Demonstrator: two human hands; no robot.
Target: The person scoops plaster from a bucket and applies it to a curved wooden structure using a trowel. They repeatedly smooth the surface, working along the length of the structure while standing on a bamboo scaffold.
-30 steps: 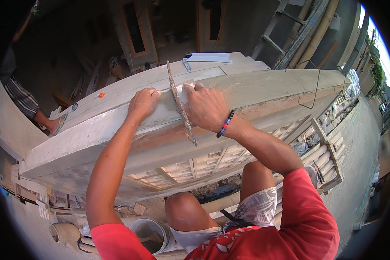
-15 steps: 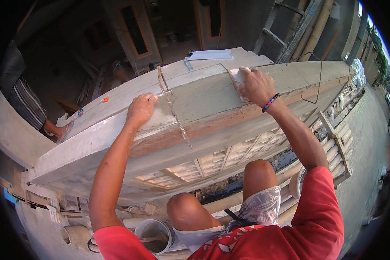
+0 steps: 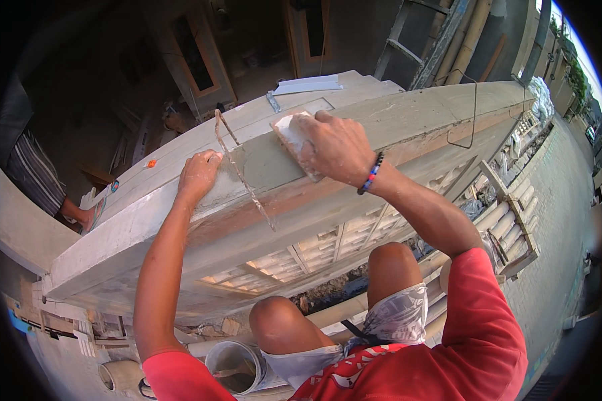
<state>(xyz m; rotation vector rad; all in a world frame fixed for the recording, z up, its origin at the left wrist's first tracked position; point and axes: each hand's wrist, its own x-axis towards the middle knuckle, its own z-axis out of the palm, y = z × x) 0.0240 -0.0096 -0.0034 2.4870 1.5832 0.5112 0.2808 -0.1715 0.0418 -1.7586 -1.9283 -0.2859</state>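
In my right hand (image 3: 338,147) is a flat plastering float (image 3: 289,138), pressed against the wet grey mortar (image 3: 264,162) on top of the concrete ledge (image 3: 415,110). Its pale board is smeared with white and grey. My left hand (image 3: 199,175) rests on the ledge to the left, fingers curled in; whatever they may hold is hidden. Between my hands a rusty bent rod clamp (image 3: 249,187) straddles the ledge. Beneath it a wooden board (image 3: 294,200) runs along the ledge's near face.
A second bent rod (image 3: 473,113) hangs over the ledge at right. Farther back lies a pale angled strip (image 3: 308,85). Near my knees stands a bucket (image 3: 235,364) with a tool in it, beside bamboo poles (image 3: 441,311). At left, a person's sandalled foot (image 3: 90,217) is on the ledge.
My right hand has slid the float leftward along the ledge, close to the rod clamp. The view has shifted slightly; my left hand keeps its place beside the clamp.
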